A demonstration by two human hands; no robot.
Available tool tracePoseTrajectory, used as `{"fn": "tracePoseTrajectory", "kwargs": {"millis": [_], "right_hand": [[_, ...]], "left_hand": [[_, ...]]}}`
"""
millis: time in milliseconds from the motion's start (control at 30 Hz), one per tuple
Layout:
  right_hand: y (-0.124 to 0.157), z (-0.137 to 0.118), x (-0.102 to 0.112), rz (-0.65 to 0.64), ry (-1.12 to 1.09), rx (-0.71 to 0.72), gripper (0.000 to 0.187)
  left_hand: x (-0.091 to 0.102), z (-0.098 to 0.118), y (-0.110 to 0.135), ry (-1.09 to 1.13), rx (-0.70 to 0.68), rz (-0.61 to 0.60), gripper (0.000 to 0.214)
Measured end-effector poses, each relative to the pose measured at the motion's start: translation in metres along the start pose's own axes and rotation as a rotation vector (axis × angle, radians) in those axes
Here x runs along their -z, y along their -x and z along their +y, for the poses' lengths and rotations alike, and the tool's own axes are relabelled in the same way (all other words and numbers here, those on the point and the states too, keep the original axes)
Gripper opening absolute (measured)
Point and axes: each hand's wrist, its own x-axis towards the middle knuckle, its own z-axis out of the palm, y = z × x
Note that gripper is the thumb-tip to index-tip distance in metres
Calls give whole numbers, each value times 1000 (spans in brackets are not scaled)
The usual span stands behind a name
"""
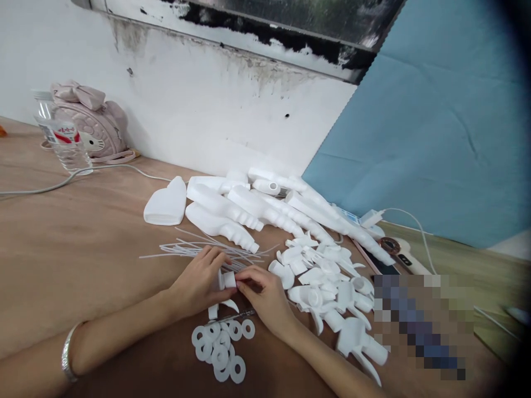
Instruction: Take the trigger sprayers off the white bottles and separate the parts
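Observation:
My left hand (203, 281) is closed around a white spray trigger head (228, 280), whose curved lever shows below my fingers. The fingers of my right hand (269, 298) are pinched together at the right end of that head's collar. Whatever sits between those fingertips is hidden. Just below my hands lies a loose pile of flat white ring washers (220, 357), with a thin shiny strip (235, 318) at its upper edge. Thin white tubes (182, 248) lie spread behind my left hand. A heap of more white trigger heads (323, 276) lies to the right of my right hand.
White bottles (219, 207) lie on their sides toward the wall. A clear water bottle (64, 138) and a pink bag (97, 124) stand at the back left, near a grey cable (74, 175). A light-coloured device (400, 251) and a blurred-out patch are at the right.

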Motion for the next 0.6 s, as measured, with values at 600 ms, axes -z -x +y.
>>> {"fn": "tracePoseTrajectory", "kwargs": {"millis": [600], "right_hand": [[-1, -39, 17, 185, 176, 617, 19]], "left_hand": [[14, 9, -1, 856, 198, 21, 50]]}}
